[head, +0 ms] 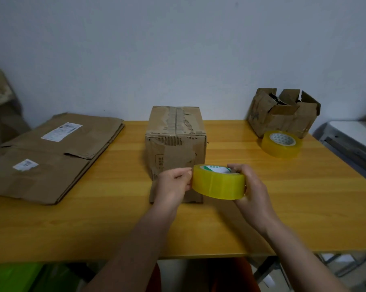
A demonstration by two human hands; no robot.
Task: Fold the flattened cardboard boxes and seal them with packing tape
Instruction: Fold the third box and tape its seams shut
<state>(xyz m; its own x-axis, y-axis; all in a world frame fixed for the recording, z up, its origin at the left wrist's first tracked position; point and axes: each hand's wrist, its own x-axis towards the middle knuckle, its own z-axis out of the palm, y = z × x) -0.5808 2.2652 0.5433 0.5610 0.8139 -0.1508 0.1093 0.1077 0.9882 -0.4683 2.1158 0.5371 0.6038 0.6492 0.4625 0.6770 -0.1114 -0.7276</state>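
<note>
A folded-up cardboard box (175, 140) stands in the middle of the yellow wooden table (304, 197), its top flaps closed and its surface torn. In front of it my right hand (249, 186) grips a roll of yellow packing tape (218, 182), fingers reaching into the core. My left hand (173, 184) pinches at the roll's left edge with thumb and fingertips. Flattened cardboard boxes (51, 154) with white labels lie stacked on the table's left side.
A second tape roll (282, 143) lies at the back right, beside a small open box (283, 112) with raised flaps against the wall. A white unit (352, 135) stands right of the table. Green objects (15, 279) sit under the table's front edge.
</note>
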